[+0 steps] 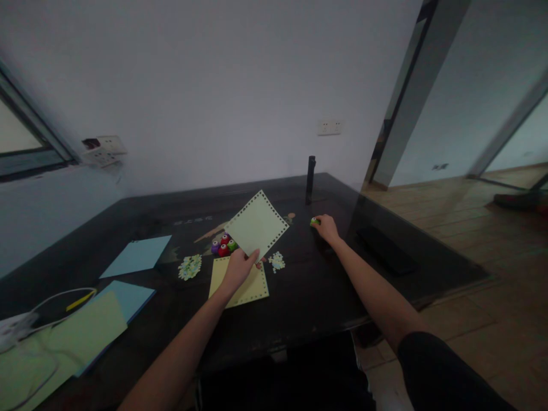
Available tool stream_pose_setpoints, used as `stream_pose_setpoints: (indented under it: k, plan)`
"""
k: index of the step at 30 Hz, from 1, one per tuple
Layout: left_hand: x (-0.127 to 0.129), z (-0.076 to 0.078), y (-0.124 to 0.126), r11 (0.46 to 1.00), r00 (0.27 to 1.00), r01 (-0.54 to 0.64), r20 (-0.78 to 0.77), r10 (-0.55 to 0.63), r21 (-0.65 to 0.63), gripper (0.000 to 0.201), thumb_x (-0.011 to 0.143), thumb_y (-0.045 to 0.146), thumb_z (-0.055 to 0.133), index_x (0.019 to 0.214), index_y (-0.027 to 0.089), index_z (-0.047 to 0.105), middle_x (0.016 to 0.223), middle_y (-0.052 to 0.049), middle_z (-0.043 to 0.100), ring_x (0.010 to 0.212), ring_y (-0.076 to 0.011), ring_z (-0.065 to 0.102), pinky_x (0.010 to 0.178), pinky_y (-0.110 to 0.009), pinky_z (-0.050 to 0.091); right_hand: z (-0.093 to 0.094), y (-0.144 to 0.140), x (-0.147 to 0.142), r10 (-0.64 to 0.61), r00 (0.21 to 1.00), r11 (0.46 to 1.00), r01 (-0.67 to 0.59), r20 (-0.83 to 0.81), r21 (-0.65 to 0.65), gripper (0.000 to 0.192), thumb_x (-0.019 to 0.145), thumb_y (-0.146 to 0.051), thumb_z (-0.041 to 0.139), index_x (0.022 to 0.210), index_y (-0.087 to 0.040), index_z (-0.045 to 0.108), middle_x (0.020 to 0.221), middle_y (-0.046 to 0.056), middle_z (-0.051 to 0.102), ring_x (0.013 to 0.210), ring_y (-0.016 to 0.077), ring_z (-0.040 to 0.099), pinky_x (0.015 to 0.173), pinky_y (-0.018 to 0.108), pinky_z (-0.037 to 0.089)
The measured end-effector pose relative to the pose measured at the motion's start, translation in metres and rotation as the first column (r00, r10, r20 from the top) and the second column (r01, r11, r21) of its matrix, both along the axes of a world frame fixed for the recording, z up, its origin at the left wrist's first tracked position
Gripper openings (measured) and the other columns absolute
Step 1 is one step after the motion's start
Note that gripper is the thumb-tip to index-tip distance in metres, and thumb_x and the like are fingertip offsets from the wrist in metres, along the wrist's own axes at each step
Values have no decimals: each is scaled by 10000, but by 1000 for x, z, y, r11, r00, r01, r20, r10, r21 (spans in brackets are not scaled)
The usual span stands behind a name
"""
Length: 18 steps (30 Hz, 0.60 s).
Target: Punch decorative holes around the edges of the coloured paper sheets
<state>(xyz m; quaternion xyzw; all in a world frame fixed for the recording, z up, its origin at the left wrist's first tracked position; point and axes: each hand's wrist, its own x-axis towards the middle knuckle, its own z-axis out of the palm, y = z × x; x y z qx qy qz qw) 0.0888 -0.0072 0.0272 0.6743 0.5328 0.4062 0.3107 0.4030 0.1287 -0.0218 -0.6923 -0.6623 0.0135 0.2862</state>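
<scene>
While a pale sheet with hole-lined edges [257, 222] is pinched near its lower corner by the left hand [238, 269], a green eye-marked piece [314, 221] is pinched by the right hand [327, 229], at the fingertips on that hand's left; whether the black table [303, 302] is touched cannot be told. Below, a yellow sheet [253, 287] is partly covered.

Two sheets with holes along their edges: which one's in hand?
The paler sheet, pinched near its lower corner by the left hand and tilted. The yellower sheet lies on the black table, partly hidden behind that hand.
</scene>
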Motion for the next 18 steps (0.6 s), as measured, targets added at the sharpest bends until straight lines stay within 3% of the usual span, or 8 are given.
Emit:
stream_pose_setpoints:
  k: [12, 18]
  plan:
    - [-2, -7, 3, 998, 998, -63, -6, 63, -20, 237, 731, 344, 563, 626, 142, 629, 538, -36, 649, 570, -196, 608, 522, -250, 421, 0, -4, 2, 10, 1000, 1000, -10, 7, 2, 285, 749, -223, 624, 1014, -138, 686, 984, 131, 655, 916, 216, 597, 828, 307, 422]
    - [0, -5, 1, 1000, 1000, -13, -14, 13, -20, 233, 757, 298, 537, 613, 137, 625, 570, -45, 668, 535, -173, 602, 538, -246, 432, 0, -3, -2, 31, 1000, 1000, -31, 1, -2, 295, 775, -238, 607, 1046, -144, 675, 1003, 131, 634, 937, 220, 572, 830, 314, 414]
